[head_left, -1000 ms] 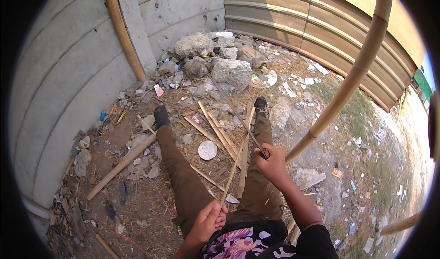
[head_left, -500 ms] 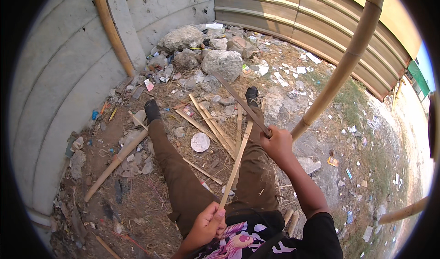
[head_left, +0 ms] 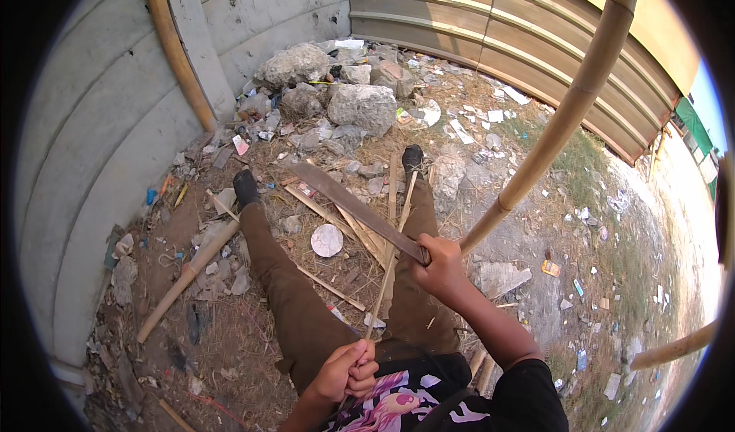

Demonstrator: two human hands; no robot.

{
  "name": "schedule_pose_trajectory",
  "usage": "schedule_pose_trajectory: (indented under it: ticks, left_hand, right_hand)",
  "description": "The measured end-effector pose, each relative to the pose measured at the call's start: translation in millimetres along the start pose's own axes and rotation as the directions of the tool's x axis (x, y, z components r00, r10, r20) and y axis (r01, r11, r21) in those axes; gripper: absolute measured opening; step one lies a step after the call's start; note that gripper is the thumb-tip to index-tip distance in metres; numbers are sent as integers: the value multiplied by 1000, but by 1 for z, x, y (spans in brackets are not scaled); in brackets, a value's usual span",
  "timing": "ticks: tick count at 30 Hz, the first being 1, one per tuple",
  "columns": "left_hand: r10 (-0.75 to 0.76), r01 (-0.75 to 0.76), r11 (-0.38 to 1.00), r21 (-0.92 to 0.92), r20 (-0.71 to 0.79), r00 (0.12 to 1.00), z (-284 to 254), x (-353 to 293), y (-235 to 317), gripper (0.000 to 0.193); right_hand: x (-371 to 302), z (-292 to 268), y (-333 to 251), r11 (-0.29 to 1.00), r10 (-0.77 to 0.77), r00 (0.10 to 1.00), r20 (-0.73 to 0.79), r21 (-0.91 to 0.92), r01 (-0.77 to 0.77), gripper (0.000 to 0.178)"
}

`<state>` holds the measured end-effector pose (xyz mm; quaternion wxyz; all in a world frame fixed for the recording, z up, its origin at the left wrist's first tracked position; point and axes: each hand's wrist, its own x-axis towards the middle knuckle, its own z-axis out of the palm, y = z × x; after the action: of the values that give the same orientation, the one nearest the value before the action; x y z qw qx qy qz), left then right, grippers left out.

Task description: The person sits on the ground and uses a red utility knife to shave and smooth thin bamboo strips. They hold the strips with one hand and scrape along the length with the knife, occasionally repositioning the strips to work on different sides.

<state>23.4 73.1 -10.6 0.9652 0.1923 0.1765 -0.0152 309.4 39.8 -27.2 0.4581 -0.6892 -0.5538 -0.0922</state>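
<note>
My right hand [head_left: 440,267] is closed round the handle of a machete [head_left: 356,211], whose long brown blade points up and to the left, crossing a thin bamboo strip. That bamboo strip [head_left: 385,275] slants from my lap toward my right shoe, and my left hand [head_left: 348,369] grips its near end close to my belly. The blade lies over the strip near my right knee; whether they touch I cannot tell. Several split bamboo pieces [head_left: 325,211] lie on the ground between my outstretched legs [head_left: 302,309], beside a round white disc [head_left: 327,241].
A thick bamboo pole [head_left: 555,133] slants up on my right. Another bamboo length [head_left: 187,283] lies left of my legs. Large rocks [head_left: 364,109] and litter lie ahead, before a grey concrete wall [head_left: 115,126] and a ribbed metal fence [head_left: 429,22].
The machete has swung to the left and flatter, and my right hand has shifted slightly left and down. The strip has turned its narrow edge upward in my left hand.
</note>
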Motion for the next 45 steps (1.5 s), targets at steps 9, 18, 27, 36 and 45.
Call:
schedule_pose_trajectory:
  ticks: [9, 18, 27, 36, 45]
  left_hand:
    - [69, -40, 990, 135, -218, 974, 8, -4, 4, 39]
    - [64, -44, 989, 139, -141, 988, 9, -17, 4, 37]
    - [171, -170, 985, 20, -176, 969, -32, -7, 22, 37]
    - [95, -106, 993, -43, -208, 974, -58, 4, 22, 37]
    - [76, -89, 988, -128, -101, 992, -74, 11, 29, 35]
  right_hand:
    - [17, 30, 13, 984, 162, 987, 1, -76, -161, 16]
    - [35, 71, 56, 805, 591, 801, 91, -132, -579, 30]
    - [-33, 206, 68, 652, 695, 474, 540, -197, -732, 44]
    - [-32, 125, 54, 949, 140, 576, 806, 57, -311, 36]
    - [-237, 38, 192, 649, 760, 628, 166, -247, -719, 23]
